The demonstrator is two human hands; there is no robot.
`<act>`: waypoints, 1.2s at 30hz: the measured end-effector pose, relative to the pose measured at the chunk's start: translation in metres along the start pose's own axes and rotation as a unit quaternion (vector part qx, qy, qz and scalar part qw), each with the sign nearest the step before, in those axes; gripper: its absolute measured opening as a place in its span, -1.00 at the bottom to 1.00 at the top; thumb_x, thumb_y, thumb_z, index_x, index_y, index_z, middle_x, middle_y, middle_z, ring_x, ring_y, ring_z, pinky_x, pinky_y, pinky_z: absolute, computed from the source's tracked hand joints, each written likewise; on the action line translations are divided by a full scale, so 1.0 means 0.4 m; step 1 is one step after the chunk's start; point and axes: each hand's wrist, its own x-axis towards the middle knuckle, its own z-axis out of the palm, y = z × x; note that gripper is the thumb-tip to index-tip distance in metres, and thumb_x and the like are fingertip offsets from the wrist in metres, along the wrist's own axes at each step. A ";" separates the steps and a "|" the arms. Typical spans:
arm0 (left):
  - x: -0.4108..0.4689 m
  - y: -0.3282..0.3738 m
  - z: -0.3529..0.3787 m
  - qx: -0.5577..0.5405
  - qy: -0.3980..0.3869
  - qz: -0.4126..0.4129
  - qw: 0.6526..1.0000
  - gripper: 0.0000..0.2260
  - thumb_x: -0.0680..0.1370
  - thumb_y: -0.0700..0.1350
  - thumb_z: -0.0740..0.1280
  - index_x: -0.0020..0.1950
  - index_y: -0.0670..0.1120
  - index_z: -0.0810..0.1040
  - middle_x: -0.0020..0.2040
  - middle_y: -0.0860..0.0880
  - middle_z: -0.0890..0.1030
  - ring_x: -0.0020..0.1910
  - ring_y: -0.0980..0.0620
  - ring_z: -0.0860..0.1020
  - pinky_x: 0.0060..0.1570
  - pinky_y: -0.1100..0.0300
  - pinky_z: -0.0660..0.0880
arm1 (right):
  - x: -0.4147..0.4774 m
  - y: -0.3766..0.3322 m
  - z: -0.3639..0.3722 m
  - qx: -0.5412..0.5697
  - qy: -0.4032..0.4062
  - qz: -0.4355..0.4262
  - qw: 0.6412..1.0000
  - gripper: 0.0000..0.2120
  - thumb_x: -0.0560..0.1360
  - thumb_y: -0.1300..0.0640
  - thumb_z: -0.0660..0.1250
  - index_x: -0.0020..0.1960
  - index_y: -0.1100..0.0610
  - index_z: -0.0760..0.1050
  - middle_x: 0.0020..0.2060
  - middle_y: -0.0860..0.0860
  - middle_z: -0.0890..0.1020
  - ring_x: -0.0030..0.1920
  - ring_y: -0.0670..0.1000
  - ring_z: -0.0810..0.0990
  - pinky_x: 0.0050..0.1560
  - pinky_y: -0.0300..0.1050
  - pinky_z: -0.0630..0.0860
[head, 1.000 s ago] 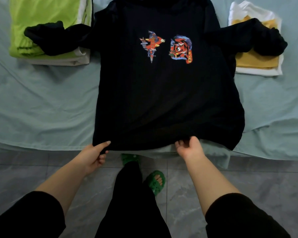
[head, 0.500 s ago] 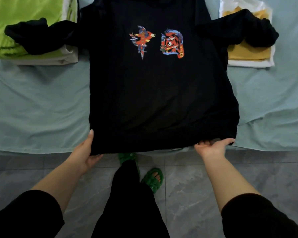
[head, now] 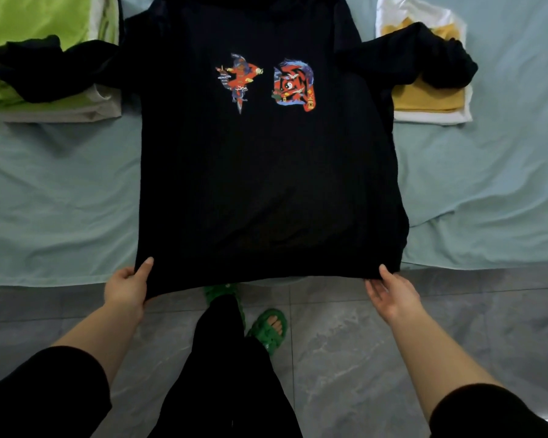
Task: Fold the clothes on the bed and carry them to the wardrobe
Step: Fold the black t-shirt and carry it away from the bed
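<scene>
A black sweatshirt (head: 266,191) with a red and blue print lies face up across the bed (head: 57,200), its hem hanging over the near edge. Its sleeves spread out sideways onto the two stacks of clothes. My left hand (head: 127,289) grips the hem's left corner, thumb on top of the cloth. My right hand (head: 393,295) holds the hem's right corner, thumb against the edge. The hem is stretched between both hands.
A folded stack with a lime green top (head: 35,23) sits at the back left. A folded yellow and white stack (head: 431,99) lies at the back right. Grey tiled floor (head: 345,358) and my feet in green sandals (head: 269,327) are below the bed edge.
Both hands slid outward along the hem, from near its middle to its two corners. The sweatshirt's lower part now lies flatter and wider.
</scene>
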 end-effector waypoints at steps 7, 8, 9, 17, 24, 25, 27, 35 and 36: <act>-0.026 0.027 0.011 0.316 0.083 0.122 0.937 -0.46 0.49 -0.01 0.44 0.39 -0.17 0.37 0.32 -0.30 0.44 0.30 -0.32 0.40 0.26 -0.15 0.37 | -0.049 0.008 0.049 -0.379 0.162 -0.215 0.885 -0.71 0.48 0.06 0.42 -0.11 0.16 0.33 -0.17 0.09 0.51 -0.13 0.17 0.55 -0.16 -0.05 0.38; -0.037 0.037 0.024 0.356 0.091 0.172 0.914 -0.38 0.48 0.05 0.43 0.45 -0.12 0.30 0.38 -0.29 0.37 0.35 -0.32 0.34 0.29 -0.18 0.33 | -0.065 0.012 0.072 -0.453 0.144 -0.278 0.835 -0.72 0.48 0.01 0.41 -0.12 0.15 0.35 -0.19 0.05 0.50 -0.09 0.19 0.55 -0.15 -0.04 0.37; -0.049 0.047 0.043 0.391 0.086 0.230 0.887 -0.30 0.47 0.12 0.42 0.51 -0.06 0.22 0.44 -0.27 0.29 0.40 -0.31 0.29 0.31 -0.20 0.30 | -0.080 0.020 0.099 -0.514 0.109 -0.347 0.777 -0.75 0.48 -0.02 0.39 -0.11 0.13 0.40 -0.17 0.04 0.51 -0.07 0.18 0.55 -0.12 -0.02 0.40; -0.015 0.087 0.253 0.579 -0.027 0.380 0.721 -0.03 0.32 0.56 0.07 0.42 0.24 -0.53 0.53 -0.06 -0.41 0.51 -0.18 -0.36 0.39 -0.34 -0.23 | -0.064 0.173 0.375 -0.720 -0.109 -0.427 0.537 -0.39 0.61 -0.24 -0.07 0.56 -0.14 -0.22 0.56 -0.02 -0.21 0.55 0.02 -0.24 0.51 0.11 -0.22; 0.031 0.076 0.227 0.651 -0.140 0.335 0.666 0.07 0.25 0.62 0.07 0.31 0.20 -0.67 0.26 0.02 -0.74 0.30 -0.13 -0.65 0.33 -0.37 -0.35 | -0.028 0.225 0.349 -0.826 -0.106 -0.322 0.451 -0.26 0.50 -0.42 -0.20 0.39 -0.13 -0.60 0.40 -0.04 -0.57 0.41 0.00 -0.54 0.48 0.16 -0.37; 0.026 0.098 0.216 0.662 -0.161 0.325 0.656 0.09 0.26 0.59 0.15 0.32 0.22 -0.66 0.27 0.01 -0.73 0.34 -0.14 -0.62 0.36 -0.36 -0.30 | -0.040 0.216 0.362 -0.832 -0.107 -0.303 0.452 -0.23 0.50 -0.43 -0.16 0.38 -0.14 -0.60 0.42 -0.03 -0.56 0.42 0.02 -0.53 0.48 0.19 -0.34; 0.018 0.139 0.191 0.660 -0.201 0.318 0.650 0.08 0.31 0.48 0.27 0.39 0.26 -0.55 0.41 0.04 -0.60 0.46 -0.13 -0.47 0.41 -0.30 -0.19 | -0.070 0.205 0.393 -0.836 -0.102 -0.266 0.469 -0.16 0.46 -0.46 -0.08 0.37 -0.16 -0.60 0.43 -0.01 -0.54 0.46 0.07 -0.49 0.47 0.27 -0.32; 0.116 0.518 0.043 0.577 -0.070 0.486 0.652 -0.25 0.50 0.20 0.29 0.58 0.10 -0.03 0.57 -0.05 0.11 0.55 -0.07 0.02 0.48 -0.03 0.01 | -0.170 0.129 0.843 -0.826 -0.203 -0.219 0.478 -0.08 0.42 -0.45 0.16 0.46 -0.29 -0.43 0.43 -0.04 -0.55 0.46 0.17 -0.49 0.40 0.46 -0.18; 0.133 0.575 0.027 0.571 -0.016 0.515 0.639 -0.25 0.49 0.19 0.31 0.57 0.11 0.00 0.57 -0.06 0.11 0.55 -0.08 0.00 0.47 -0.06 -0.03 | -0.179 0.113 0.911 -0.822 -0.218 -0.219 0.478 -0.12 0.47 -0.36 0.21 0.47 -0.30 -0.39 0.45 -0.03 -0.52 0.47 0.18 -0.47 0.40 0.47 -0.15</act>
